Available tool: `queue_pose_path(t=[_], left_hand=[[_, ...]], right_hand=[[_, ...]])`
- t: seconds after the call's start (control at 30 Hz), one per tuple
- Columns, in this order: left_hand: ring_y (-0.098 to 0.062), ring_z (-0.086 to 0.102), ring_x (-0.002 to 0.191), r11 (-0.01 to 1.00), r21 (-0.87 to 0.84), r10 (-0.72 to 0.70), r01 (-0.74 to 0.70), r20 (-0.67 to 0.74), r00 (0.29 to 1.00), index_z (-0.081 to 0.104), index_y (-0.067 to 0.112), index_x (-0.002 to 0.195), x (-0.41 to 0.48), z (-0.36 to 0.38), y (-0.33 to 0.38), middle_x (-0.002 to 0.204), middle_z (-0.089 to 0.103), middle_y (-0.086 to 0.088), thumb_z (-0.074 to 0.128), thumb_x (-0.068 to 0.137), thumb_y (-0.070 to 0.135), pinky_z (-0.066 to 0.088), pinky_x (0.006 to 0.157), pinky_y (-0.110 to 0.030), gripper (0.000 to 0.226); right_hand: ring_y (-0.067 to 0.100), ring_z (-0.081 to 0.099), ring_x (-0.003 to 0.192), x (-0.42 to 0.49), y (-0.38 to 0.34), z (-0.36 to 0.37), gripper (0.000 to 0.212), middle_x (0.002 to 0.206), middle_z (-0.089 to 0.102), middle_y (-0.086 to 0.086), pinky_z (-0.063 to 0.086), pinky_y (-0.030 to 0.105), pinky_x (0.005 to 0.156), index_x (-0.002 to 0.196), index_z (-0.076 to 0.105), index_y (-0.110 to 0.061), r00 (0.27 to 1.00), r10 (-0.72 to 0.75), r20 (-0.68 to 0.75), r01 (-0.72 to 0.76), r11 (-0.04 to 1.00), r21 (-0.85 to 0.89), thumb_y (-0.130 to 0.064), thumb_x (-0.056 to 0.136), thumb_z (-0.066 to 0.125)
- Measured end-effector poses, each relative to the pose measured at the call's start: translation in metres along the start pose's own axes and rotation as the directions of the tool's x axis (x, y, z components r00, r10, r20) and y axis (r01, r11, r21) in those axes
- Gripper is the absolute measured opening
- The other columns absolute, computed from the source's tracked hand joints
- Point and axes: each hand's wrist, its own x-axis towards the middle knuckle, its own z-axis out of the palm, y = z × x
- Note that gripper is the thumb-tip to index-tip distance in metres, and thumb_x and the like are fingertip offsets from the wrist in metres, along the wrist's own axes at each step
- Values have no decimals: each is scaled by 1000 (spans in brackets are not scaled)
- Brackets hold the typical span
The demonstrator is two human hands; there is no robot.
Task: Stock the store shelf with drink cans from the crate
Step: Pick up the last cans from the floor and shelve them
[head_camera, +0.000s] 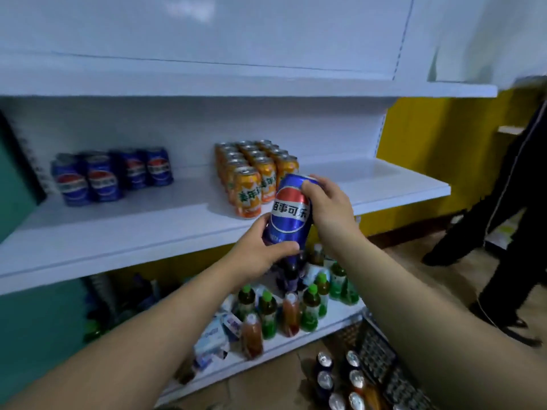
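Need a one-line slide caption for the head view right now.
Left hand and right hand hold a blue cola can in front of the shelf, near the orange cans.

A white metal shelving unit (118, 229) fills most of the view, its flat boards stepped one above another in front of a white back panel (177, 119). A perforated upright strip (381, 134) runs along the panel's right edge. To the right stands a mustard-yellow wall (429, 137), and a teal panel (17, 179) borders the left. A brownish floor (399, 261) lies below. The light is dim and bluish, with a soft glare patch (189, 10) high up.
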Motion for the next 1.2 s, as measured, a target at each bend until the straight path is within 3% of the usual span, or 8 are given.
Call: queue_pose_path(t=[0.13, 0.23, 0.37, 0.67, 0.77, 0.9, 1.03, 1.2], left_hand=[[-5, 58, 99, 983, 167, -49, 72, -136, 989, 36, 20, 136, -28, -70, 5, 113, 58, 4, 74, 80, 14, 49, 82, -22, 68], [-17, 57, 112, 949, 254, -133, 189, -220, 966, 29, 23, 145, -47, -127, -1, 129, 53, -5, 79, 72, 34, 49, 95, -36, 89], [-18, 43, 130, 845, 431, -188, 317, -316, 930, 24, 25, 149, -62, -197, -12, 145, 41, -4, 70, 82, 42, 41, 100, -30, 83], [-19, 10, 147, 269, 786, -298, 558, -482, 824, 19, 29, 151, -50, -314, -61, 161, 10, 3, 28, 93, 65, 7, 118, -48, 69], [-18, -1, 148, 232, 780, -331, 582, -499, 801, 10, 39, 151, -37, -324, -70, 161, -1, 8, 23, 90, 70, -2, 116, -55, 70], [-15, -5, 147, 206, 775, -320, 598, -524, 789, 5, 42, 150, -30, -327, -79, 160, -5, 11, 21, 84, 78, -5, 115, -56, 77], [-13, -4, 147, 199, 781, -280, 592, -534, 798, 6, 43, 150, -30, -326, -82, 160, -4, 12, 21, 83, 79, -4, 116, -54, 78], [-13, -4, 147, 208, 777, -271, 594, -538, 798, 7, 43, 150, -31, -325, -83, 160, -2, 12, 22, 83, 78, -4, 116, -54, 77]], right_hand=[[8, 63, 89, -2, -7, 68, 37, 106, 62, 0, 52, 16, 64, 128, 51, -19, 974, -71, 215, 96, 990, -108, -20, 92, 61], [19, 61, 103, 0, -5, 120, 48, 123, 58, 4, 57, 30, 81, 137, 46, -19, 944, -54, 325, 106, 984, -143, -23, 91, 61], [20, 57, 109, 10, 3, 182, 51, 128, 53, 2, 53, 38, 91, 139, 42, -23, 899, 4, 439, 71, 986, -153, -22, 92, 61], [19, 52, 116, 45, 50, 269, 53, 133, 52, 0, 47, 39, 99, 139, 39, -23, 856, 47, 515, 72, 975, -209, -20, 92, 62], [14, 52, 111, 59, 60, 281, 54, 123, 52, -6, 45, 32, 92, 140, 39, -23, 854, 18, 520, 95, 977, -190, -19, 91, 62], [16, 49, 120, 79, 71, 294, 56, 137, 47, -1, 43, 33, 98, 144, 35, -22, 847, 0, 532, 103, 981, -163, -18, 94, 58], [12, 37, 124, 82, 93, 296, 45, 144, 32, 1, 37, 34, 107, 143, 37, -27, 791, -193, 581, 397, 884, -248, -25, 99, 49], [11, 41, 120, 100, 97, 298, 78, 133, 33, -8, 43, 31, 101, 143, 32, -29, 725, -159, 670, 478, 817, -323, -14, 81, 75]])
